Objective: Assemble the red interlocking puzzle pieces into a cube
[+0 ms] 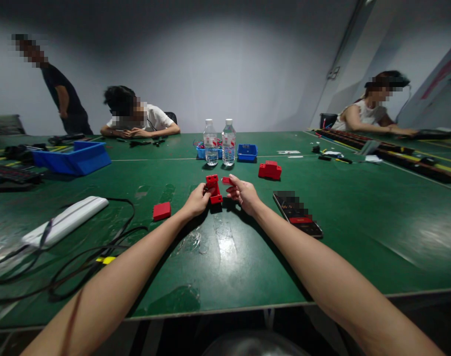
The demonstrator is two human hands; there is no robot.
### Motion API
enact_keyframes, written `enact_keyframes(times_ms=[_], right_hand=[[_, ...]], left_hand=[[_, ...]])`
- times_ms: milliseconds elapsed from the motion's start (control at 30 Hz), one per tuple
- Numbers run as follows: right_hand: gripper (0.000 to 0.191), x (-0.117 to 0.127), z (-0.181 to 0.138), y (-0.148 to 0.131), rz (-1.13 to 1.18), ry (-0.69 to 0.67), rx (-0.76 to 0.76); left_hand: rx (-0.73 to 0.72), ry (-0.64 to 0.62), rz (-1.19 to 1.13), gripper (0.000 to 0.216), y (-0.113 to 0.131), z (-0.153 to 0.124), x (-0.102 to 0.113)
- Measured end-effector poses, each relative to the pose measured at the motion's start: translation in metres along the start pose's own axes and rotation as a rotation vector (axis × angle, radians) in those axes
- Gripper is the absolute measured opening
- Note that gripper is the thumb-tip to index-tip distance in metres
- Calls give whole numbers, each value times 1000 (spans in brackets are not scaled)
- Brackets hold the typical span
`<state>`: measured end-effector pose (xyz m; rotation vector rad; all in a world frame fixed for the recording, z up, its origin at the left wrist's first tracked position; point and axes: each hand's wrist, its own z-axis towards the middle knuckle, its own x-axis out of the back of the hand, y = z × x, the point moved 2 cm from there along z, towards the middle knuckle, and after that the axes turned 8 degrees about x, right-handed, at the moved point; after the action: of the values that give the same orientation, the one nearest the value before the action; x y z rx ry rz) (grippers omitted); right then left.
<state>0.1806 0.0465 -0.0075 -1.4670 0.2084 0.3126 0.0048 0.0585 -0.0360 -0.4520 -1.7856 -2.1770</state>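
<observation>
My left hand (197,200) is closed on a red plastic housing (214,189), held upright just above the green table with its hollow side showing. Close by on the right, my right hand (244,194) pinches a small flat red piece (227,181) between thumb and forefinger. A narrow gap separates the piece from the housing. Left of my left wrist lies a square red block (162,211). Beyond my right hand sits a stepped red block (270,170).
Two water bottles (228,143) stand ahead, beside a small blue bin (247,153). A phone (298,213) lies right of my right forearm. Left are a white power bank-like box (65,221), looping black cables and a large blue bin (72,157). Several people are around the table (358,212).
</observation>
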Motion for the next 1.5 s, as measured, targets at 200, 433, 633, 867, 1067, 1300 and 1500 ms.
enact_keyframes(times_ms=[200,433,633,867,1067,1300,1500], right_hand=[[34,-1,-2,-1,-48,-14,-19],[39,-3,-5,-4,-83,-67,-19],[51,-3,-5,-4,-74,-57,-71],[63,-1,-3,-1,-112,-16,-122],[64,-1,-2,0,-125,34,-80],[63,2,0,2,-135,56,-11],[62,1,-1,1,-117,35,1]], left_hand=[[7,20,-4,24,4,-2,1],[-3,13,25,25,3,-2,1],[-3,13,4,27,1,-1,1],[2,12,-14,27,0,-1,0],[8,12,-11,26,1,-1,1],[-2,18,23,26,3,-2,1],[4,18,30,26,6,-4,1]])
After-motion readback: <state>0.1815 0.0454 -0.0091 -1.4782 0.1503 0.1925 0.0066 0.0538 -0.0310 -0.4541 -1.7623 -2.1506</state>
